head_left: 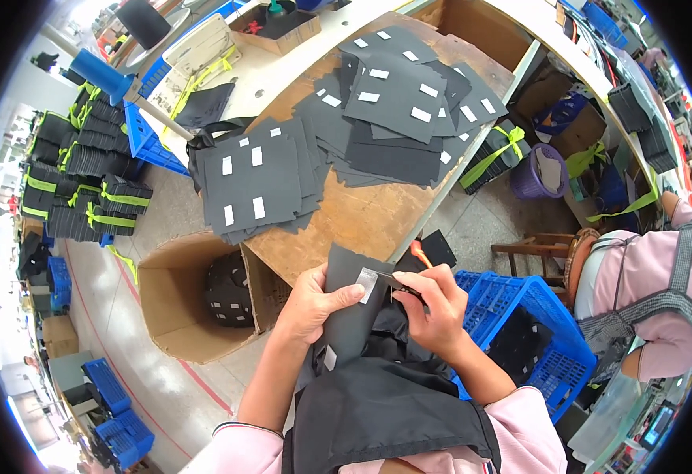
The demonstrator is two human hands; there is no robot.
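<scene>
My left hand (314, 304) grips a dark grey fabric panel (351, 325) with white labels on it, thumb pressed beside the upper label (367, 285). Closed at the panel's right edge, my right hand (434, 304) holds a small dark tool that looks like thread snips (394, 280); its tip meets the edge near that label. Most of the tool is hidden by my fingers. The panel hangs over my black apron (385, 411). Beyond my hands, a stack of labelled panels (247, 178) and a looser pile (397, 87) lie on the wooden table (362, 213).
An open cardboard box (168, 304) with dark pieces stands left of the table. At my right is a blue crate (535, 316), with an orange-ended object (420, 253) near it. A person in pink (638, 276) sits at the right. Tied bundles (85, 166) fill the far left.
</scene>
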